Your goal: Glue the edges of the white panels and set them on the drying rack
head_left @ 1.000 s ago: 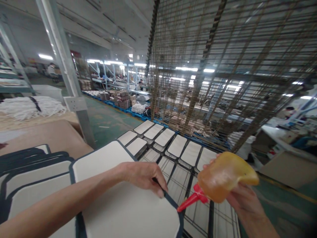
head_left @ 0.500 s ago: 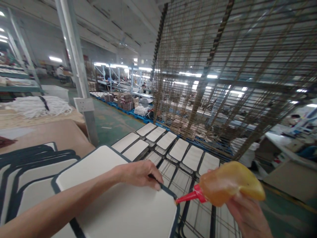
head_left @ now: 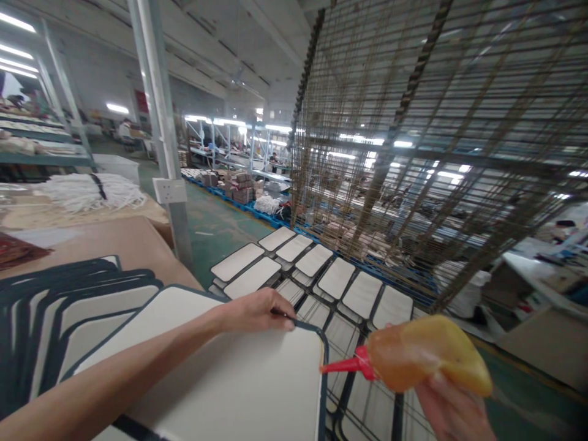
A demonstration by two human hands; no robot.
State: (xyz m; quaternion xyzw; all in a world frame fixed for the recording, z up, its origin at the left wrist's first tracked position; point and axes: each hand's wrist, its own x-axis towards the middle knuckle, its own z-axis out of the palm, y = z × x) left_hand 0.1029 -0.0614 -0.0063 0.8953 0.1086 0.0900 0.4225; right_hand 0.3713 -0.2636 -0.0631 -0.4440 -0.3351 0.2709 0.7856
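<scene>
My left hand (head_left: 264, 310) pinches the far edge of a cream panel (head_left: 239, 380) with rounded corners and a dark border. In my right hand (head_left: 448, 398) is a squeeze bottle (head_left: 427, 355) of amber liquid, probably glue, tipped on its side. Its red nozzle (head_left: 342, 365) touches or nearly touches the panel's right edge, just inside the dark border. A thin yellowish line runs along that edge near the rounded corner. Under the held panel, at the lower left, part of another dark-edged panel shows.
Several similar panels (head_left: 103, 306) lean in an overlapping stack on the left. Beyond my hands, more panels (head_left: 337, 278) lie in rows on a wire rack. A raised wire mesh frame (head_left: 390, 122) slants up at the right. A metal post (head_left: 160, 110) with a socket box stands at left.
The bottle's nozzle has moved along the panel's right edge, away from the corner and toward me. The panel has turned slightly, and my view has shifted a little left.
</scene>
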